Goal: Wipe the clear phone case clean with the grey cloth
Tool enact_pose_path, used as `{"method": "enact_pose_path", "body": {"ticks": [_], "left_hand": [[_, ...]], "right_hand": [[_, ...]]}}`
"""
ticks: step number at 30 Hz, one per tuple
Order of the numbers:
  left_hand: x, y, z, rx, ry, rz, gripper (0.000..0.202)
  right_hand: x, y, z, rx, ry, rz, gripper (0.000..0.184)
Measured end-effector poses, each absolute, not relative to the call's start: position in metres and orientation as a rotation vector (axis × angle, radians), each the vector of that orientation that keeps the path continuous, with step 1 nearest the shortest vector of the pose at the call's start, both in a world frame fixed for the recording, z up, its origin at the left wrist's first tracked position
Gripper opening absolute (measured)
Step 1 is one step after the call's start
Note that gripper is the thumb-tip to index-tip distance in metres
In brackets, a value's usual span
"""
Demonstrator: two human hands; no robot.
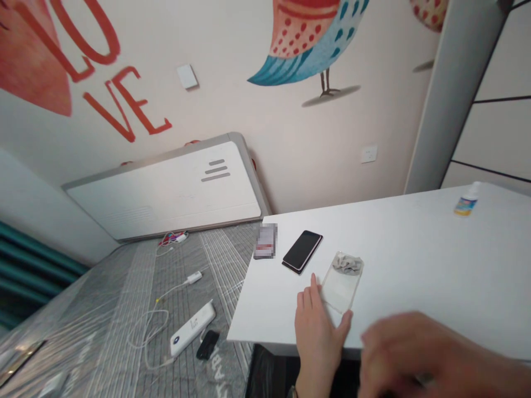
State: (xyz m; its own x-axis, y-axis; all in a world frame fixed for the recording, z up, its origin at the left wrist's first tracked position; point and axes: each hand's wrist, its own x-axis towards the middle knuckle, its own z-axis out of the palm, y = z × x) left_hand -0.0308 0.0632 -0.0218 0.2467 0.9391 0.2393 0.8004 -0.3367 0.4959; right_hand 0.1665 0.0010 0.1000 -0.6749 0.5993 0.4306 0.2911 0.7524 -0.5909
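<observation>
A clear phone case lies flat near the front edge of the white table, with a crumpled grey patch, perhaps cloth, at its far end. My left hand holds the case's near end between thumb and fingers, the index finger pointing forward along its left side. To the right, my right hand is raised at the table's front edge, apart from the case. Motion smears its curled fingers, and what they hold, if anything, is hidden. Just left of the case lies a dark-screened phone.
A blurred-out flat item lies at the table's left corner. Far right stands a small white bottle. On the grey bedspread beside the white table are a white power bank, cables and a small black object.
</observation>
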Motion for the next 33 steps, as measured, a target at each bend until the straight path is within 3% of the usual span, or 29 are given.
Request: {"method": "enact_pose_path", "body": {"ticks": [4,7,13,17,25,33], "left_hand": [[-0.029,0.062,-0.018,2.201,1.616,0.711,0.093],[-0.028,0.062,-0.016,2.162,1.622,0.704,0.093],[-0.029,0.062,-0.02,2.189,1.599,0.725,0.095],[-0.029,0.063,-0.022,2.24,1.628,0.737,0.094],[-0.027,0.063,-0.018,2.219,1.623,0.719,0.093],[-0.027,0.064,-0.018,2.264,1.617,0.727,0.093]], "right_hand": [[0.201,0.079,0.044,-1.274,-2.136,0.373,0.033],[0.212,0.114,0.014,-1.504,-2.228,0.394,0.035],[0.186,0.114,0.001,-1.306,-2.472,0.326,0.031],[0.187,0.116,-0.001,-1.43,-2.406,0.048,0.037],[0.186,0.115,0.004,-1.395,-2.444,-0.039,0.034],[0.191,0.122,0.012,-1.282,-2.466,0.357,0.028]]}}
